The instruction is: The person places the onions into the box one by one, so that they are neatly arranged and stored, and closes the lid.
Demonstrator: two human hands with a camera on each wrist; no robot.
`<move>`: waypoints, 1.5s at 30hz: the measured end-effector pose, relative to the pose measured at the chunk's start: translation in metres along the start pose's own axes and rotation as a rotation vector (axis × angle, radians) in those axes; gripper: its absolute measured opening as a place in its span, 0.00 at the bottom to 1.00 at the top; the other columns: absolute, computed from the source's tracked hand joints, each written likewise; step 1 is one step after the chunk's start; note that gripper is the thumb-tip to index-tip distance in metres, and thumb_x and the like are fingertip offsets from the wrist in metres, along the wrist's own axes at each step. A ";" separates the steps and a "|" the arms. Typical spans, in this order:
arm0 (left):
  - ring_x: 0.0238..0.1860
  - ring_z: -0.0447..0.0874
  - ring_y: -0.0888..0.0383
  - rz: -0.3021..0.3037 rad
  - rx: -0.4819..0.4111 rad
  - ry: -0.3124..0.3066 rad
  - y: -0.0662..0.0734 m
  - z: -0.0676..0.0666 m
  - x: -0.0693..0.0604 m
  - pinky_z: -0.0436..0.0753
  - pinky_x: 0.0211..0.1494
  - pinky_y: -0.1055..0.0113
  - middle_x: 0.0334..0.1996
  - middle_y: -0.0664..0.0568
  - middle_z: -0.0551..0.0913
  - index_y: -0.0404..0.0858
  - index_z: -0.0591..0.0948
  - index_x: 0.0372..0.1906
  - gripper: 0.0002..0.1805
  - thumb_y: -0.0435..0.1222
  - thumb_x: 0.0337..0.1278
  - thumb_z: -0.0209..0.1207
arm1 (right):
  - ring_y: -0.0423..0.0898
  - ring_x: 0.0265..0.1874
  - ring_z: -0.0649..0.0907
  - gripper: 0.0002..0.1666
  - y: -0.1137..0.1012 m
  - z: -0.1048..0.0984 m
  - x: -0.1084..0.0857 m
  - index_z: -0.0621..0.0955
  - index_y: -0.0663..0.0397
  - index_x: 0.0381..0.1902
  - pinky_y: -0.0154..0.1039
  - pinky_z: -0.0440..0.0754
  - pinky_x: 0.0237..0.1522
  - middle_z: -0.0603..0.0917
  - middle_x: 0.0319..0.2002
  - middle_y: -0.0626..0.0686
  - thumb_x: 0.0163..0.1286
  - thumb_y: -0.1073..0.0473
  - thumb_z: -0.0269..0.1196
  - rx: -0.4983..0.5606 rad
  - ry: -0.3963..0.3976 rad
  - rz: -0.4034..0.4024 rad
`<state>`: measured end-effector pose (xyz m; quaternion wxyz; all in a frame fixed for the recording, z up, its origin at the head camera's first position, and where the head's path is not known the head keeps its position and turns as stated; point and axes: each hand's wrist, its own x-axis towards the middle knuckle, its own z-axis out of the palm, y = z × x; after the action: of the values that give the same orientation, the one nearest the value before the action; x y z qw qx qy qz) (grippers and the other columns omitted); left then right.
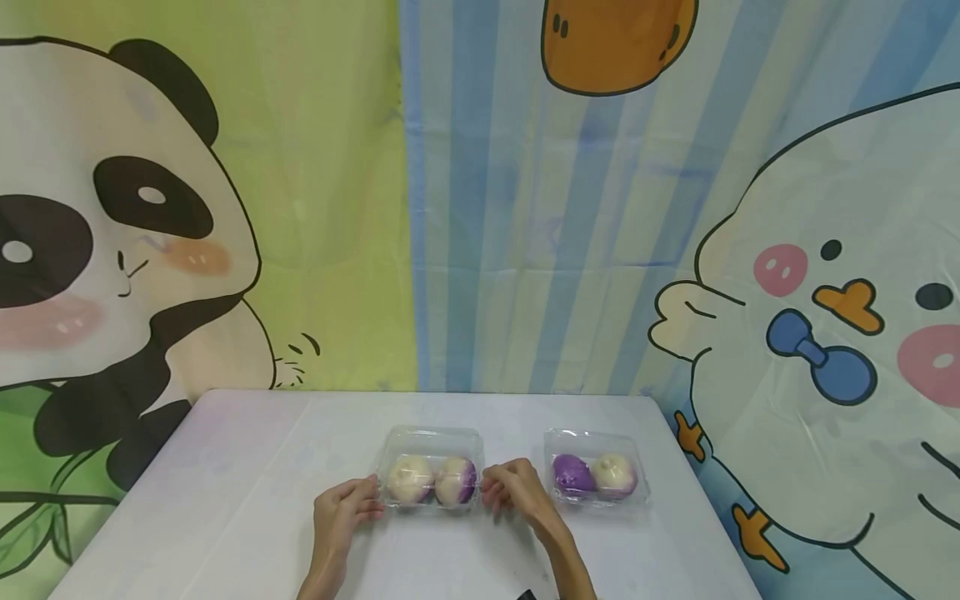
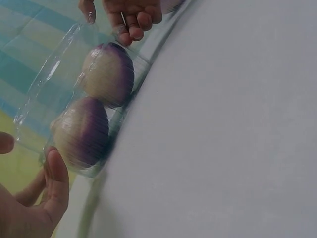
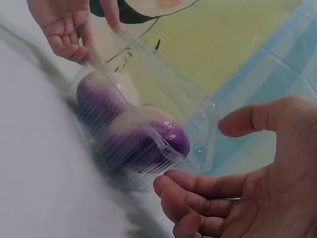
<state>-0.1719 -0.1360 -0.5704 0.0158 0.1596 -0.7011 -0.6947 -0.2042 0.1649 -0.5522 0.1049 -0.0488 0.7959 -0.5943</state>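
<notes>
A clear plastic clamshell box [image 1: 431, 437] sits on the white table with its lid raised at an angle. Inside lie two round white-and-purple vegetables that look like turnips, a left one [image 1: 410, 480] and a right one [image 1: 456, 482]. At the box's left side is my left hand [image 1: 341, 512], its fingertips touching the corner and its thumb by the lid's edge. My right hand [image 3: 237, 183] is at the opposite side, thumb and fingers spread apart. Its fingertips are close to the box's lower edge and its thumb near the lid; contact is hard to tell.
A second clear box [image 1: 633, 450] stands to the right, holding one purple piece [image 1: 573, 475] and one white-and-purple piece [image 1: 613, 476]. Behind the table [image 1: 247, 500] hangs a printed cloth [image 1: 517, 250]. A small dark object [image 1: 527, 595] shows at the bottom edge.
</notes>
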 end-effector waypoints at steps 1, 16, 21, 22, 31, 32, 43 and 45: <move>0.31 0.92 0.59 0.000 0.002 0.001 0.000 0.000 0.000 0.94 0.38 0.70 0.37 0.49 0.92 0.21 0.85 0.55 0.23 0.42 0.80 0.62 | 0.46 0.19 0.84 0.25 0.001 0.001 -0.001 0.88 0.72 0.37 0.35 0.80 0.25 0.90 0.30 0.71 0.73 0.51 0.61 0.011 -0.014 0.001; 0.31 0.92 0.59 -0.018 0.017 0.024 -0.001 0.003 -0.001 0.93 0.37 0.71 0.35 0.49 0.92 0.22 0.84 0.57 0.19 0.36 0.77 0.60 | 0.42 0.15 0.81 0.22 0.013 0.008 -0.004 0.87 0.79 0.37 0.30 0.71 0.21 0.89 0.22 0.61 0.72 0.58 0.61 0.123 -0.097 0.045; 0.31 0.92 0.58 -0.025 0.006 0.024 -0.004 0.003 -0.003 0.94 0.37 0.70 0.35 0.50 0.93 0.22 0.84 0.57 0.19 0.36 0.76 0.62 | 0.40 0.14 0.80 0.20 0.016 0.009 -0.006 0.87 0.80 0.35 0.29 0.70 0.19 0.87 0.19 0.54 0.69 0.60 0.62 0.133 -0.109 0.033; 0.31 0.92 0.58 -0.024 0.005 0.023 -0.004 0.004 -0.004 0.94 0.37 0.70 0.35 0.50 0.93 0.22 0.84 0.57 0.19 0.36 0.76 0.63 | 0.40 0.14 0.80 0.20 0.017 0.008 -0.006 0.87 0.80 0.34 0.28 0.70 0.19 0.87 0.19 0.53 0.69 0.60 0.62 0.132 -0.112 0.027; 0.31 0.92 0.60 -0.024 0.013 0.024 -0.005 0.005 -0.005 0.93 0.38 0.71 0.41 0.48 0.95 0.23 0.84 0.58 0.18 0.32 0.72 0.64 | 0.40 0.14 0.80 0.19 0.020 0.007 -0.007 0.87 0.79 0.35 0.28 0.73 0.20 0.86 0.19 0.50 0.68 0.61 0.62 0.136 -0.130 0.033; 0.31 0.92 0.60 -0.026 0.015 0.024 -0.005 0.005 -0.005 0.93 0.38 0.71 0.41 0.48 0.95 0.23 0.84 0.58 0.18 0.32 0.72 0.64 | 0.40 0.14 0.80 0.18 0.021 0.007 -0.007 0.87 0.79 0.35 0.28 0.73 0.20 0.86 0.19 0.50 0.68 0.62 0.62 0.139 -0.132 0.033; 0.32 0.93 0.57 0.002 0.094 0.039 -0.007 0.003 -0.005 0.93 0.35 0.71 0.37 0.44 0.95 0.24 0.85 0.55 0.16 0.34 0.72 0.64 | 0.37 0.14 0.80 0.21 0.026 0.007 -0.003 0.85 0.83 0.37 0.26 0.76 0.20 0.85 0.18 0.45 0.70 0.61 0.61 0.162 -0.168 0.019; 0.32 0.93 0.57 -0.001 0.127 0.041 -0.007 0.003 -0.006 0.92 0.33 0.72 0.34 0.46 0.95 0.25 0.86 0.51 0.16 0.36 0.73 0.65 | 0.36 0.15 0.80 0.22 0.025 0.005 -0.003 0.84 0.85 0.38 0.26 0.76 0.21 0.85 0.18 0.45 0.71 0.61 0.62 0.166 -0.184 0.013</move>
<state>-0.1658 -0.1314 -0.5758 0.0198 0.1747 -0.7435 -0.6453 -0.1987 0.1679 -0.5771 0.1852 -0.0892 0.7313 -0.6503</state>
